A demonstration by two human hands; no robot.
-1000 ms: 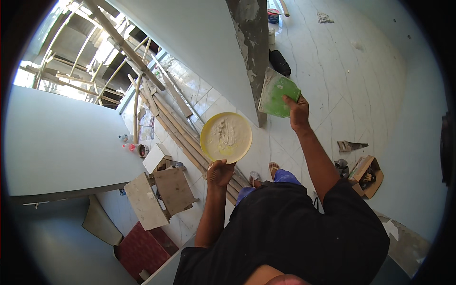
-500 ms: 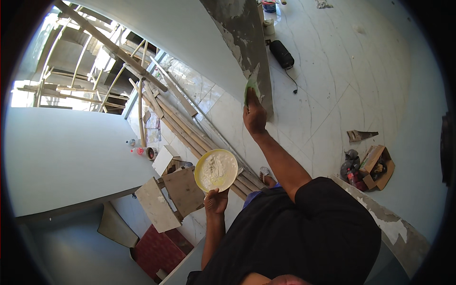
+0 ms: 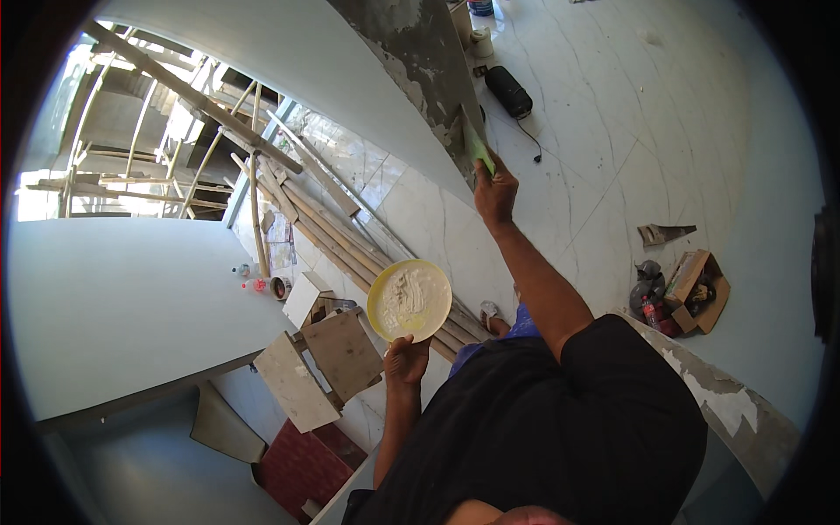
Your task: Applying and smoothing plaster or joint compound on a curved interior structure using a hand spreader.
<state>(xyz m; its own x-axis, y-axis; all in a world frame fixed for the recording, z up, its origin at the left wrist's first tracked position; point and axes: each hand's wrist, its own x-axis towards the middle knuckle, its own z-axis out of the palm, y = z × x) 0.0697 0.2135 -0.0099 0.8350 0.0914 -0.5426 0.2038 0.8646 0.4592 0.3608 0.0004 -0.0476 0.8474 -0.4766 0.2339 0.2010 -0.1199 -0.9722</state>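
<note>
My left hand (image 3: 406,360) grips the near rim of a round yellow plate (image 3: 373,308), thumb on top. White putty (image 3: 411,293) is smeared across the plate's inside. With my arm stretched out, my right hand (image 3: 496,194) is closed on a light green putty scraper (image 3: 477,147). The scraper's blade lies against the narrow grey end face of a wall (image 3: 420,61), which carries patchy white putty. The far edge of the blade is hard to make out against the grey surface.
Bamboo poles (image 3: 337,245) lie along the tiled floor beyond the plate. A wooden stool (image 3: 343,350) stands left of my left hand. A black speaker with a cord (image 3: 508,93), a handsaw (image 3: 667,234) and a cardboard box (image 3: 705,293) rest on the right-hand floor.
My right hand has moved slightly right and nearer with the scraper, which is now at the right edge of the grey face. The plate has shifted a little right and up.
</note>
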